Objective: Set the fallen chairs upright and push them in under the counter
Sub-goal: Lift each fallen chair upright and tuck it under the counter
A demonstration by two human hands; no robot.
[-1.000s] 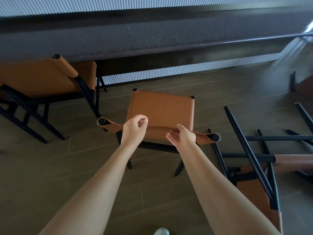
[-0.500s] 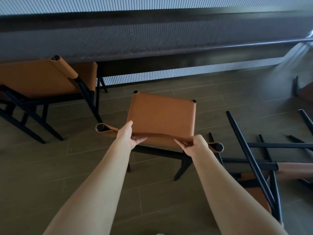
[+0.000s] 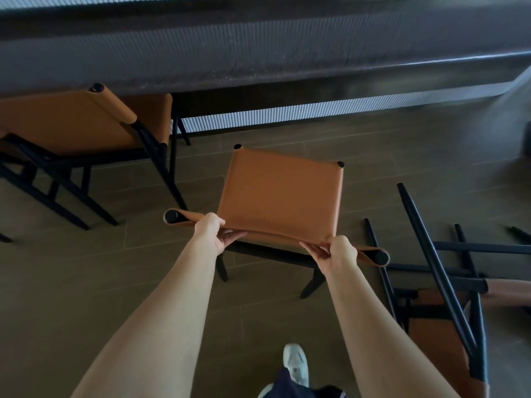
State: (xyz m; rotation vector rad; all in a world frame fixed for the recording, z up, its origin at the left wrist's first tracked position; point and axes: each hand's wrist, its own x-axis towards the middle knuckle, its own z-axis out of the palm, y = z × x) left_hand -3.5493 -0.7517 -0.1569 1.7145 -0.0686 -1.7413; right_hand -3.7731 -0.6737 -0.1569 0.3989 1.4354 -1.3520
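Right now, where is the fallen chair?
In the head view, the fallen chair lies at lower right, just right of the upright chair in the middle.

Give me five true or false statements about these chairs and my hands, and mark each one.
1. The left hand and the right hand both grip the middle chair by its backrest. True.
2. The middle chair lies on its side. False: it stands upright on its legs.
3. The chair on the right lies toppled, legs up. True.
4. The chair on the left is toppled too. False: it stands upright against the counter.
5. The middle chair is tucked under the counter. False: bare floor shows between them.
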